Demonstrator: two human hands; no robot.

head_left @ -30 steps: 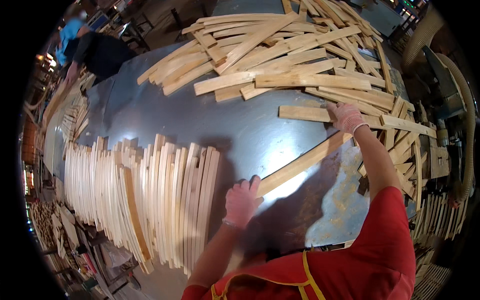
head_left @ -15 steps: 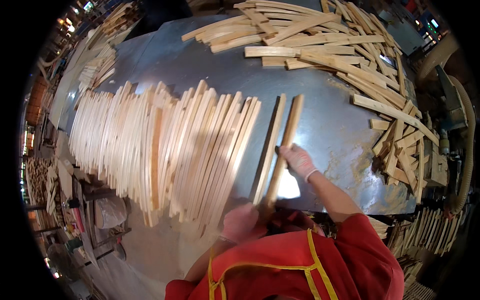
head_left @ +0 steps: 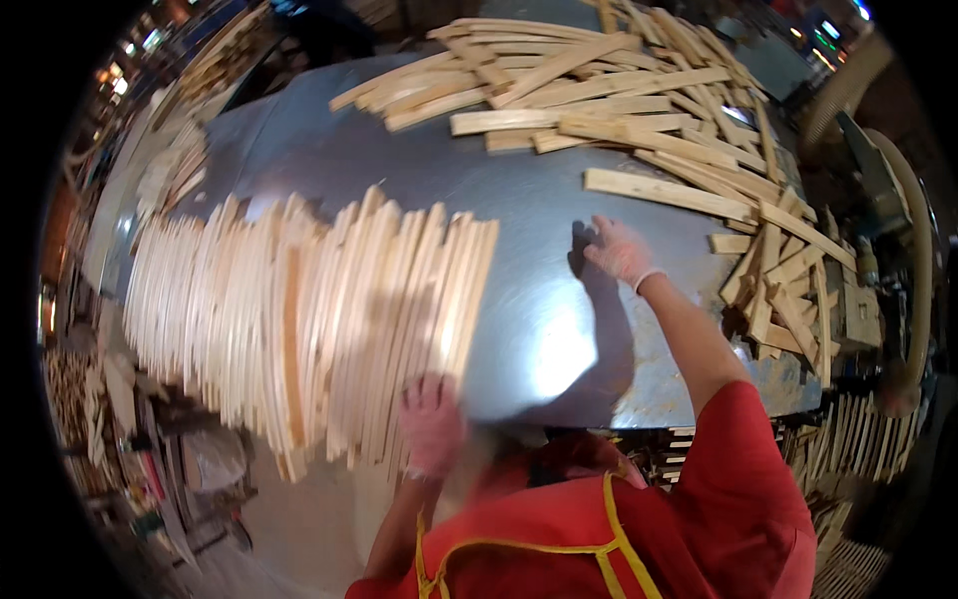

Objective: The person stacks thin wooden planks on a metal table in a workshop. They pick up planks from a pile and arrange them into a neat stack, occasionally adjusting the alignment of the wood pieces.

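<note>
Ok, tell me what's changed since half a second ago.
The right hand has let go of its strip and moved toward the heap, empty over the tabletop. The left hand has shifted left to the near end of the row. Two loose strips have left the tabletop, apparently joining the row. The heap's far part and the row's darker strip look unchanged.

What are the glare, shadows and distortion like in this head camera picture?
Head view: bright white glare on the smooth grey metal tabletop; head view: a dark shadow just left of the pink-gloved right hand; head view: fisheye bending toward the black rim.
</note>
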